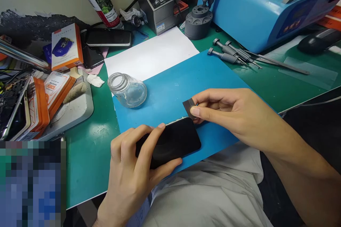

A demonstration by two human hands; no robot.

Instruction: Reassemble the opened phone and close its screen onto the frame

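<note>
A black smartphone (176,138) lies tilted over the front part of the blue mat (170,88). My left hand (141,159) grips it across its left part, fingers on the far edge and thumb along the near edge. Between the thumb and forefinger of my right hand (226,108) is pinched a small dark, flat, thin piece (188,107). That piece is just beyond the phone's upper right corner; whether it touches the phone I cannot tell. Left of the hands, a clear glass jar (130,90) rests tipped on its side on the mat.
Several screwdrivers (229,55) and tweezers (287,65) lie at the right. Behind stand a blue machine (247,14), a grey tool holder (198,23), a control unit (157,3) and a plastic bottle (103,5). Orange-edged boxes (66,48) and phones crowd the left. White paper (149,55) lies behind the mat.
</note>
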